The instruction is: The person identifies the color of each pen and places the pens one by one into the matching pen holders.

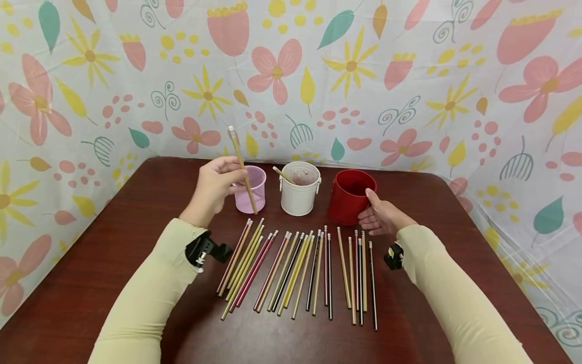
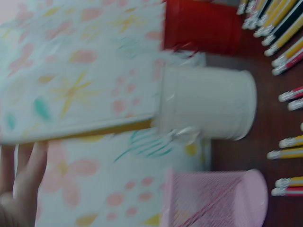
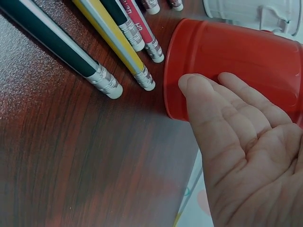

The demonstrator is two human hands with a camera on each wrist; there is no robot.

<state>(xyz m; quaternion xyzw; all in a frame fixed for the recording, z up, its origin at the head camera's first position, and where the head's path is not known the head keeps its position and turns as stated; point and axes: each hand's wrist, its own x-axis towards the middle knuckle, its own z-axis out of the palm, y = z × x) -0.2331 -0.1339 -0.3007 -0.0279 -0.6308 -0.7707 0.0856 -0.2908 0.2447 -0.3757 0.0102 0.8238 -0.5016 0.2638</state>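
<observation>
The left wrist view crops the left hand (image 2: pixel 23 191) and pink cup (image 2: pixel 208 198).

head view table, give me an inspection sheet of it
Surface: dark reddish-brown wood-grain table.
Job's things: thin gold, red, yellow and dark pencils in a loose row; round pink mesh cup; round white metal-looking bucket, one pencil leaning out; round red metal-looking bucket.
Clutter: nothing seen.
Hands: left hand pinches a thin gold pencil, overlapping the pink cup in the head view, inside or in front unclear; right hand beside the red bucket, contact unclear.
Cables: nothing seen.
Surroundings: white floral-print cloth behind the table.
</observation>
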